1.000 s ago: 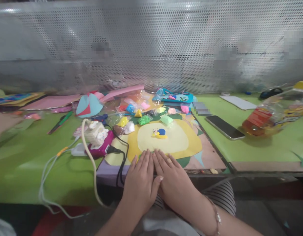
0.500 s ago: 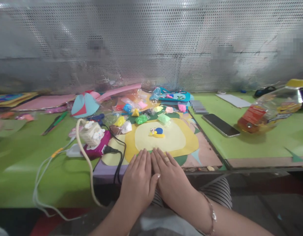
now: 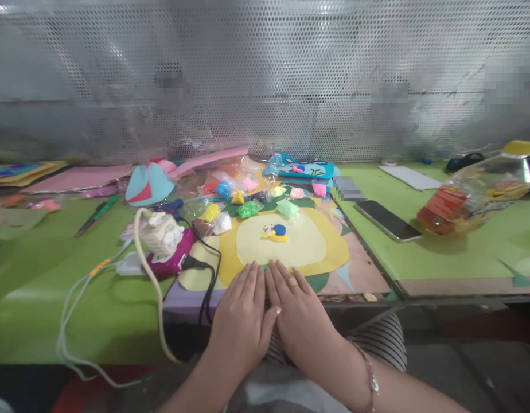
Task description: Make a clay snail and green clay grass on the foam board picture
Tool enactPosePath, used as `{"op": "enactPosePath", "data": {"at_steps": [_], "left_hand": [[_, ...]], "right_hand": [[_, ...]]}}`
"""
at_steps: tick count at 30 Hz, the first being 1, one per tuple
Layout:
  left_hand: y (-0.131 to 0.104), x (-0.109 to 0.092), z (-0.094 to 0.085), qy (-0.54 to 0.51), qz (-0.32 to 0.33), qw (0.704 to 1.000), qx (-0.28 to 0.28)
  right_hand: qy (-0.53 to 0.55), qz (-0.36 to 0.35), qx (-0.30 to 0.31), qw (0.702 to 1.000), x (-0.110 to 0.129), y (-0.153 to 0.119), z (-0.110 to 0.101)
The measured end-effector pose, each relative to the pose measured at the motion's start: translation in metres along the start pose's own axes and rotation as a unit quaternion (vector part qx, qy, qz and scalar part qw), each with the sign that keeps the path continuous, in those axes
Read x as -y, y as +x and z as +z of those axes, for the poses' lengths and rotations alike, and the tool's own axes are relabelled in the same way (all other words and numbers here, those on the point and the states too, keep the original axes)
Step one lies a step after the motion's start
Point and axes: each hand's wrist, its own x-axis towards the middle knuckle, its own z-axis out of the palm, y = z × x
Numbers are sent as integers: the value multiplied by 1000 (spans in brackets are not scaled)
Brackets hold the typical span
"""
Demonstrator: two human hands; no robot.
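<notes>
My left hand (image 3: 242, 310) and my right hand (image 3: 297, 310) lie flat side by side, palms down, at the table's near edge. Their fingers are stretched out, and neither holds anything. The fingertips touch the lower border of a layered yellow and cream paper sheet (image 3: 230, 258). Beyond them, on its cream middle, sits a small clay snail (image 3: 279, 230) with a blue shell and a yellow body. Behind it are several bagged lumps of modelling clay, among them a green lump (image 3: 248, 209), a pale mint lump (image 3: 288, 209) and a white lump (image 3: 222, 223).
To the left stands a magenta power strip (image 3: 170, 261) with a white plug block and trailing cables (image 3: 159, 310). On the right lie a phone (image 3: 388, 220) and a tilted drink bottle (image 3: 458, 201). A perforated metal panel (image 3: 265, 80) rises behind the table.
Both hands hold the same flat pose. Only a very slight shift of the camera view shows.
</notes>
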Motion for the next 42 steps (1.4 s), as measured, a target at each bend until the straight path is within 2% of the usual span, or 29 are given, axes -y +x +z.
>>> {"op": "enactPosePath", "data": {"at_steps": [12,18,22,27,34,42], "left_hand": [[-3,2,3,-14,-3,1000,5],[0,2,-1,-7,0,1000,8],[0,1,0,-13,-2,1000,-12],[-6,-2,7,9,-10,999,-42],[0,-3,-1,-6,-30,999,7],[0,-2,0,-30,-49,998,16]], "right_hand": [[-2,2,-1,1000,3,-2,5],[25,-3,18,1000,-2,2,-6],[55,1,11,998,-7,7,-11],[36,-9,-2,999,-6,6,-4],[40,-20,20,999,-8,4,-4],[48,-11,44,998,-9,6,-5]]}}
